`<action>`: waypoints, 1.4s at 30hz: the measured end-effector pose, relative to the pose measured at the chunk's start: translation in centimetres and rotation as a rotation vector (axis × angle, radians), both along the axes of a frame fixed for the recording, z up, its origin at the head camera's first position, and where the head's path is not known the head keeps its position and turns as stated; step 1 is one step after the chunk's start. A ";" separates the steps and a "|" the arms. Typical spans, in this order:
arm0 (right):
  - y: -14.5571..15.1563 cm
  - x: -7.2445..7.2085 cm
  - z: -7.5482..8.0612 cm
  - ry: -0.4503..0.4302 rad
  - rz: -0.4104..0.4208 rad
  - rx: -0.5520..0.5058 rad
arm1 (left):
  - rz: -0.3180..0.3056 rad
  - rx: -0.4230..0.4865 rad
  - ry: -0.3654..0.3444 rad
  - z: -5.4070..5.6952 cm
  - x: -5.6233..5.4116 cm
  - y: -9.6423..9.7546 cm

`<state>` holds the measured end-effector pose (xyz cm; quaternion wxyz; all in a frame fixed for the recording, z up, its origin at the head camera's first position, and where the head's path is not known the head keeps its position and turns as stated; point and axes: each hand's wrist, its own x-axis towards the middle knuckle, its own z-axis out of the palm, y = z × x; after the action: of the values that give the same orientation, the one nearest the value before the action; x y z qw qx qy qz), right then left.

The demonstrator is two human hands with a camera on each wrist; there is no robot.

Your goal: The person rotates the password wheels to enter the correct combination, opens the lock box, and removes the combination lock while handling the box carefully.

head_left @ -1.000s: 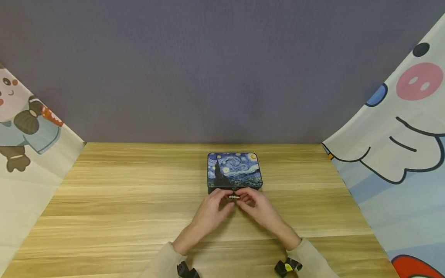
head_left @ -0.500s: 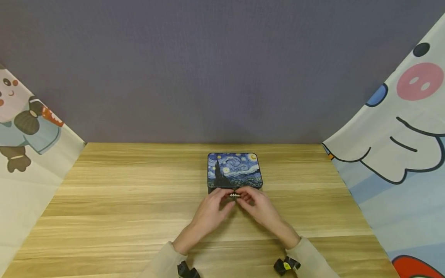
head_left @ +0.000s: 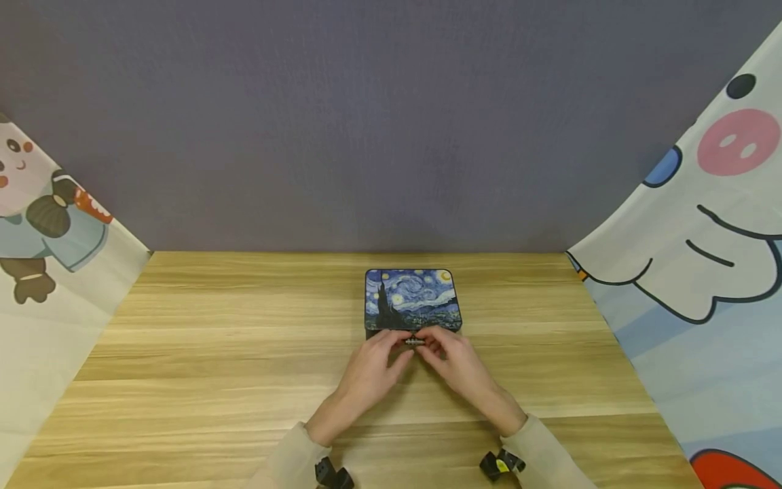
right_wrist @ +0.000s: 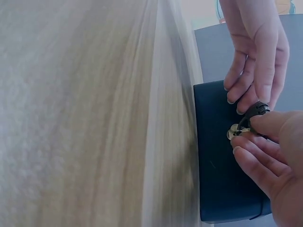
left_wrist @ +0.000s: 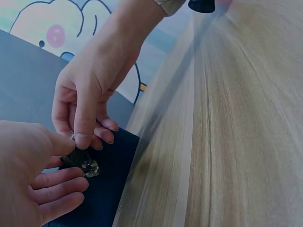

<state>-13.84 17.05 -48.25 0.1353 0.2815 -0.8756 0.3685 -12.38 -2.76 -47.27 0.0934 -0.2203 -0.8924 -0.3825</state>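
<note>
A flat tin box with a starry-night painting on its lid lies closed on the table. At the middle of its front side is a small metal latch. A small dark padlock, seemingly with a row of number dials, is at this latch; its shackle is partly hidden by fingers. My left hand pinches the padlock from the left with thumb and fingers. From the right, my right hand pinches it too, the thumbs close together in the left wrist view. Whether the shackle is locked cannot be seen.
The wooden table extends to both sides of the box. Behind it rises a grey panel. Printed cartoon curtains hang at left and right. Black wrist devices sit near both sleeves.
The padlock has tilted and risen slightly, so its bright row of dials looks darker and narrower now. Both hands keep their grip and have barely shifted; the box stays put.
</note>
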 end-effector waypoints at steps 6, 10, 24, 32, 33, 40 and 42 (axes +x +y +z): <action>0.0 -0.1 0.0 0.051 0.008 0.015 | 0.008 -0.031 0.061 -0.1 -0.2 0.0; 0.0 -0.1 0.1 0.090 0.010 0.031 | 0.010 -0.050 0.077 -0.3 -0.3 0.0; 0.4 -0.6 -0.1 0.290 0.002 0.110 | 0.015 -0.101 0.146 -0.3 -0.5 0.0; 0.5 -0.7 0.0 0.313 -0.001 0.134 | 0.007 -0.134 0.200 -0.2 -0.7 0.0; 0.6 -0.7 0.0 0.312 -0.005 0.138 | 0.005 -0.138 0.207 -0.2 -0.7 0.0; 0.7 -0.8 -0.1 0.320 -0.021 0.149 | 0.004 -0.184 0.286 -0.4 -0.8 -0.1; 0.7 -0.8 -0.1 0.318 -0.022 0.153 | 0.008 -0.201 0.314 -0.5 -0.8 -0.1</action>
<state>-14.61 17.76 -48.32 0.2541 0.3362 -0.8716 0.2503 -13.22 -2.89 -47.80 0.2106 -0.2819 -0.9015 -0.2520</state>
